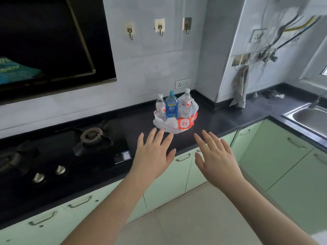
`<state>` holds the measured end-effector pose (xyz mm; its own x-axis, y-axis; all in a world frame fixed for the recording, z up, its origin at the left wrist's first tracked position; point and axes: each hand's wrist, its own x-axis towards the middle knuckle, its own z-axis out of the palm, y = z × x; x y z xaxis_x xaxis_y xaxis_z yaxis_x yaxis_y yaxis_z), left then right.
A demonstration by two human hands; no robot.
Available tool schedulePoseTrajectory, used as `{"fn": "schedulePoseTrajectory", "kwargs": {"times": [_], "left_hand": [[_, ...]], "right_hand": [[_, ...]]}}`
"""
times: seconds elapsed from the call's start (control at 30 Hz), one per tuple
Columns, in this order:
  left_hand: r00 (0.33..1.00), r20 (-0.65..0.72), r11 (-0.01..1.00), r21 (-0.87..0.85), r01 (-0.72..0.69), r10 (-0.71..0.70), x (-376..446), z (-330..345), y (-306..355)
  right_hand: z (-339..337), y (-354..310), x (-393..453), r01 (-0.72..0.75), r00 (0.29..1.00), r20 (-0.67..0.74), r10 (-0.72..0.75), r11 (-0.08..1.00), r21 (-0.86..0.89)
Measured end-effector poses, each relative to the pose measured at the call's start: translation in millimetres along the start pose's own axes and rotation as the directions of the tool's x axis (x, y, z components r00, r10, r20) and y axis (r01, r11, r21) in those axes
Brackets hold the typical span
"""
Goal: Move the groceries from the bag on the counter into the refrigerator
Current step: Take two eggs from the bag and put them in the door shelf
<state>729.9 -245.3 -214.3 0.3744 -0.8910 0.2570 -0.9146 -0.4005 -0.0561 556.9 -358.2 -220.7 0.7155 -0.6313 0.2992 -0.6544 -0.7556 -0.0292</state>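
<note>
- The bag (pixel 174 123), white plastic with an orange panel, sits on the dark worktop (pixel 217 121) near the back wall, between the gas stove and the sink
- Its rim is pushed down low, so three bottles stand upright inside it and show almost fully
- The left clear bottle (pixel 160 107) has a white cap and a red and white label
- The blue bottle (pixel 171 105) stands in the middle, just beside it, with a blue cap
- The right clear bottle (pixel 185 103) is at the back right of the bag, partly wrapped by the plastic
- The left hand (pixel 154 152) is held over the front edge of the worktop, palm down, fingers straight and spread; it holds nothing and its fingertips are near the bag but apart from it
- The right hand (pixel 215 156) is beside it, also palm down with fingers spread, holding nothing
- The gas stove (pixel 85 147) is on the left, with two knobs at its front
- The steel sink (pixel 307 119) is at the right side
- Pale green cabinet doors (pixel 276 156) are under the worktop
- Three wall hooks (pixel 160 27) are on the tiles above the bag
</note>
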Motion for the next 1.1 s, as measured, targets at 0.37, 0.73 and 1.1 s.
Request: {"fn": "schedulePoseTrajectory", "kwargs": {"times": [0.37, 0.73, 1.1], "left_hand": [[0.991, 0.001, 0.991, -0.001, -0.133, 0.133, 95.2, 33.1, 28.8], [0.991, 0.111, 0.997, 0.006, -0.074, 0.073, 195.0, 84.6, 94.3], [0.977, 0.209, 0.999, 0.008, 0.036, -0.036, 238.5, 120.3, 73.3]], "right_hand": [[25.4, 62.6, 61.9, -0.112, 0.993, 0.034, 0.112, 0.993, -0.025], [65.2, 182.6, 128.9, -0.095, 0.990, 0.103, 0.094, 0.995, 0.008], [117.2, 184.8, 206.9, 0.083, 0.974, 0.203, -0.098, 0.993, 0.080]]}}
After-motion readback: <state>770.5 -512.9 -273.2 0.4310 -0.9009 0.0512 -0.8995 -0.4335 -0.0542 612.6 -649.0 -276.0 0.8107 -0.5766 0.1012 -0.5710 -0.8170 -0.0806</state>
